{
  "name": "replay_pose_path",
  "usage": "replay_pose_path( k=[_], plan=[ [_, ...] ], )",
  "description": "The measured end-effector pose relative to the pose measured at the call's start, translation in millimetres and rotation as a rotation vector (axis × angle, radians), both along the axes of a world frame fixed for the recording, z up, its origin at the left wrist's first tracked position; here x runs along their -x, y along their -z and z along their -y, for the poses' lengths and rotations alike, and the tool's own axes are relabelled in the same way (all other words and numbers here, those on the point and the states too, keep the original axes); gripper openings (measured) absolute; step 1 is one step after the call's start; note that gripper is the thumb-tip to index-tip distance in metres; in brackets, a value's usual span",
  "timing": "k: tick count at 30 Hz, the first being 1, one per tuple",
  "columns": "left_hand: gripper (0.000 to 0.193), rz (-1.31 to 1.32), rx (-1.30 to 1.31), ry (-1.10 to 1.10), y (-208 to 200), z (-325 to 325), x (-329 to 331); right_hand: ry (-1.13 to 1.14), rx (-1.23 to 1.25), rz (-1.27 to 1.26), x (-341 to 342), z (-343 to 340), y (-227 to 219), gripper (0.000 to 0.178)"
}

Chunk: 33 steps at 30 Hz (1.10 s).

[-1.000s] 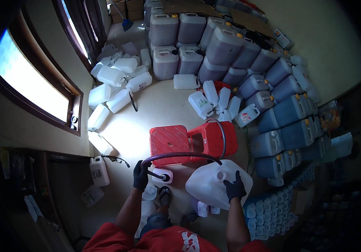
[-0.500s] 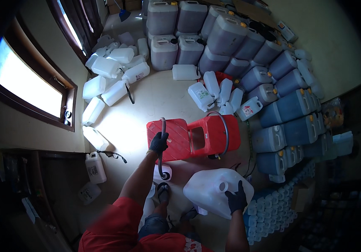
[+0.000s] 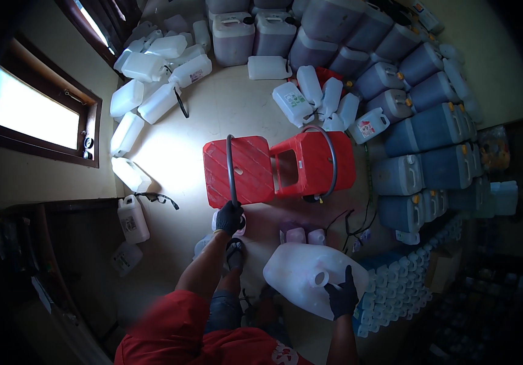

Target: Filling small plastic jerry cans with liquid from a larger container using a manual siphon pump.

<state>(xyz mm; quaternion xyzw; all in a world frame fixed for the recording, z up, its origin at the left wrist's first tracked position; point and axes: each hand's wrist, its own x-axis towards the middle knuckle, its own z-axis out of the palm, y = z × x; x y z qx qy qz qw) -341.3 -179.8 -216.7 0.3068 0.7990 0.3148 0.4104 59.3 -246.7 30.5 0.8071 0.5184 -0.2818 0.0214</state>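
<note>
My left hand point(image 3: 229, 218), in a dark glove, is closed round the lower part of a grey hose point(image 3: 231, 167). The hose runs up from the fist over the left red plastic stool point(image 3: 254, 167). Just under this hand a pale jug point(image 3: 238, 229) shows in part; whether the hose end meets it is hidden. My right hand point(image 3: 342, 295), gloved too, grips a large whitish jerrycan point(image 3: 295, 267) by its handle, beside the open mouth point(image 3: 320, 278). The jerrycan is tilted, and its inside cannot be made out.
A second red stool point(image 3: 342, 161) carries another hose point(image 3: 333, 159). White jugs point(image 3: 146, 67) lie heaped by the window, with others point(image 3: 295, 104) beyond the stools. Filled jerrycans point(image 3: 410, 170) are stacked along the right and back. Rows of small bottles point(image 3: 389, 292) stand at right; black straps point(image 3: 350, 228) lie nearby.
My left hand has moved nearer to me, down to the hose's lower part, and its end no longer shows. The jerrycan stays in my right hand. Small containers beyond it have come into view.
</note>
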Motion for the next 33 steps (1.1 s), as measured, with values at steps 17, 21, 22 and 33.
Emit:
replay_pose_path(
  k=[17,21,22,33],
  plan=[
    [0.017,0.165,-0.441,-0.171,-141,-76,-2,0.040,0.003,-0.033,-81,57,11,0.102],
    [0.016,0.130,-0.427,-0.159,-148,-67,-16,0.054,0.003,-0.032,-89,66,16,0.104],
    [0.015,0.097,-0.430,-0.161,-142,-61,-18,0.057,0.021,-0.017,-87,67,16,0.104],
    [0.011,0.067,-0.529,-0.244,-39,10,-68,0.059,0.019,-0.040,-88,86,25,0.106]
  ],
)
